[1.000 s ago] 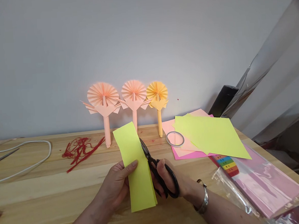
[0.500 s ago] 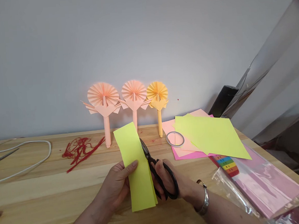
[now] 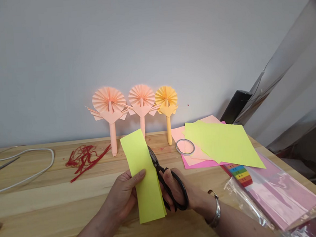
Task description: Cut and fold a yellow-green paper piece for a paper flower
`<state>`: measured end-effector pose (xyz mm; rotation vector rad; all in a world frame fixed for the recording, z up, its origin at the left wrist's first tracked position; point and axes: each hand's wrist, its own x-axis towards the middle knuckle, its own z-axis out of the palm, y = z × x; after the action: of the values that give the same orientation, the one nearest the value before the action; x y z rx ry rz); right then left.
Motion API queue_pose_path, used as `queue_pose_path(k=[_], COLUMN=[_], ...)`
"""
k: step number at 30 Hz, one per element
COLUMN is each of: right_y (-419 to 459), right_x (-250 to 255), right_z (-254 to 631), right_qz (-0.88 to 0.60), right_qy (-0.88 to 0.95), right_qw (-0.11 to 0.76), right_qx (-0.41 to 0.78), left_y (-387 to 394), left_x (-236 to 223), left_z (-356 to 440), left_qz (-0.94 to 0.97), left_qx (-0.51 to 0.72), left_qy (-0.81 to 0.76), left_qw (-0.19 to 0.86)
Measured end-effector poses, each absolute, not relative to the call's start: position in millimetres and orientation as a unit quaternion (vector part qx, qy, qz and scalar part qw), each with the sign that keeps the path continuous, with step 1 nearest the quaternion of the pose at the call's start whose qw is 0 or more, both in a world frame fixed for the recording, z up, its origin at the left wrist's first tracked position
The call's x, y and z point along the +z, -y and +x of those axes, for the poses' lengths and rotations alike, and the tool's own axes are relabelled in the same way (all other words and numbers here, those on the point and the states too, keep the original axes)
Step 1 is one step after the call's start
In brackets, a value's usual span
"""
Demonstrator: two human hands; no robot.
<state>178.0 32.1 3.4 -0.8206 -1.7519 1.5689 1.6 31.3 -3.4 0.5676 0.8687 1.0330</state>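
A folded strip of yellow-green paper (image 3: pixel 146 198) is upright in my left hand (image 3: pixel 126 193), pinched with the thumb in front and the fingers behind. My right hand (image 3: pixel 172 186) is closed around the handles of black scissors (image 3: pixel 184 192). Their blades lie along the strip's right edge, pointing up and left; part of them is hidden by the paper. Behind the strip, two peach paper figures (image 3: pixel 112 130) with round pleated fans lean at the wall, the second one's stem partly covered. A smaller orange paper figure (image 3: pixel 168 126) stands to their right.
Tangled red string (image 3: pixel 86 157) lies on the wooden table at left, with a white cable (image 3: pixel 42 150) farther left. At right are yellow-green sheets (image 3: pixel 224 142) over pink ones, a roll of tape (image 3: pixel 185 147), and a clear packet of pink paper (image 3: pixel 284 192).
Almost nothing differs. The lower end of the yellow-green strip has shifted very slightly; both hands and the scissors keep the same position.
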Motion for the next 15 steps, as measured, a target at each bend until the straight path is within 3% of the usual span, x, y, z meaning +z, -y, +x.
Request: queue_pose_path(k=[15], right_y=[-31.8], right_x=[8.5], right_z=[177.6], right_qz=[-0.326], right_qy=[0.649], right_qw=[0.321], right_qx=[0.608], left_y=[-31.4], left_x=[-3.6], left_z=[2.0], left_qz=[0.256], left_qx=[0.476], left_qy=[-0.401], left_qw=[0.739])
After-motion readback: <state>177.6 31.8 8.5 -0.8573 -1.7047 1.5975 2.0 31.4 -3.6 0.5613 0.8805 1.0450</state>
